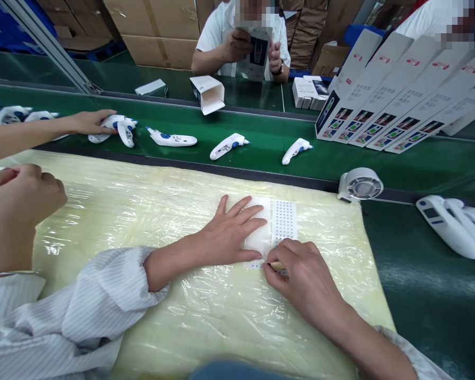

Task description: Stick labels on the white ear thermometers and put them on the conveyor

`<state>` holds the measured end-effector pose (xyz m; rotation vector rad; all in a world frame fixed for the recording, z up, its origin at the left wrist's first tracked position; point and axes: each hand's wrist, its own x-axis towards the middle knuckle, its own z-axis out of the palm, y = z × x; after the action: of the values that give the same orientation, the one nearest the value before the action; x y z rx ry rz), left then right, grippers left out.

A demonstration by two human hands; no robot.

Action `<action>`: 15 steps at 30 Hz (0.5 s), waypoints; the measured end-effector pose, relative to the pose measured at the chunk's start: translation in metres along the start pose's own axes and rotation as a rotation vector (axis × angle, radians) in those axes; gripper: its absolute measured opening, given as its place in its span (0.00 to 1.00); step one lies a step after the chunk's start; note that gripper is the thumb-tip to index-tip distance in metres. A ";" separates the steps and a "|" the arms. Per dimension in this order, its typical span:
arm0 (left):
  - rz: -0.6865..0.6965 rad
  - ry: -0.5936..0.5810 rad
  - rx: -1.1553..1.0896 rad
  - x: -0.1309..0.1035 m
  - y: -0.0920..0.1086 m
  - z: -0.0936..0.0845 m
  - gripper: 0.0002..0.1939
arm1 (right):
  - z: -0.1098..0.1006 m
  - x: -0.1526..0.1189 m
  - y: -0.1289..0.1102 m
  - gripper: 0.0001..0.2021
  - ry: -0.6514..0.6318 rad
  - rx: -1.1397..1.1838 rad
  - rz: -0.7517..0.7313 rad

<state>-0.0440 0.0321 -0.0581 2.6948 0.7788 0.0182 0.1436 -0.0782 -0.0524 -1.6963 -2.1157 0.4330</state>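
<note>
My left hand (231,232) lies flat with its fingers spread on a white sheet (263,237), holding nothing. To its right is a sheet with rows of small dots (285,219). My right hand (301,266) is closed around a thin tan tool (277,266), its fingertips at the lower edge of the sheets. The tool's tip is partly hidden by the fingers. Both sheets rest on a yellow padded surface under clear plastic (206,327).
A green conveyor (261,150) carries white-and-blue devices (227,146). A co-worker's hand (91,122) touches some at left; another fist (24,206) is nearer. Upright boxes (380,100), a small fan (364,183) and white devices (455,221) stand right. A person sits opposite.
</note>
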 end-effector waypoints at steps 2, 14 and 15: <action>0.000 -0.003 -0.007 0.000 0.000 0.000 0.34 | -0.003 0.000 -0.001 0.04 -0.011 0.039 0.025; 0.022 0.071 -0.003 -0.006 -0.012 0.002 0.31 | -0.038 0.033 -0.001 0.06 0.238 0.076 0.083; 0.033 0.090 0.000 -0.006 -0.015 0.004 0.29 | -0.041 0.038 -0.001 0.07 0.266 0.073 0.078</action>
<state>-0.0565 0.0393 -0.0656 2.7232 0.7597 0.1488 0.1557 -0.0414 -0.0119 -1.6956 -1.8294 0.2846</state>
